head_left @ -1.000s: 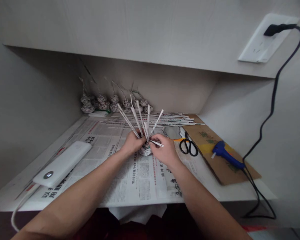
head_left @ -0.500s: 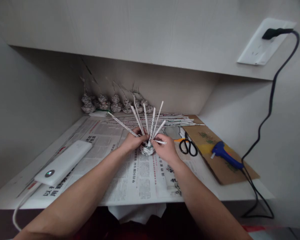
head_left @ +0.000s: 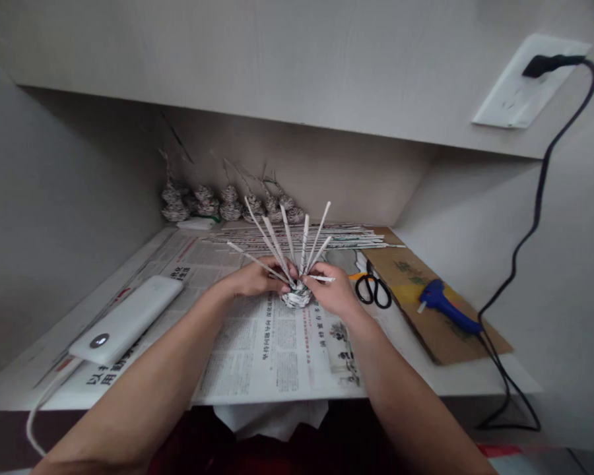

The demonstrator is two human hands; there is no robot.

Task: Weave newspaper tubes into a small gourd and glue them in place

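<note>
A small woven paper piece (head_left: 297, 298), made of rolled newspaper, sits between my hands over the newspaper sheet. Several paper sticks (head_left: 304, 241) fan up and outward from its top. My left hand (head_left: 262, 276) closes on its left side, with fingertips around the base of the sticks there. On the other side, my right hand (head_left: 329, 287) pinches the rim, and one short stick end pokes out past its fingers. The fingertips partly cover the weave, so which strand each one grips is hard to make out.
Several finished gourd-shaped woven pieces (head_left: 230, 203) stand along the back wall. Loose paper sticks (head_left: 376, 239) lie before them. Scissors (head_left: 373, 290) rest at right, beside cardboard (head_left: 426, 330) bearing a blue glue gun (head_left: 448, 309) with a black cord. A white power bank (head_left: 129, 320) lies left.
My left hand has shifted its hold, its fingers now further out round the sticks. The woven piece has moved slightly right, and the left sticks lean differently.
</note>
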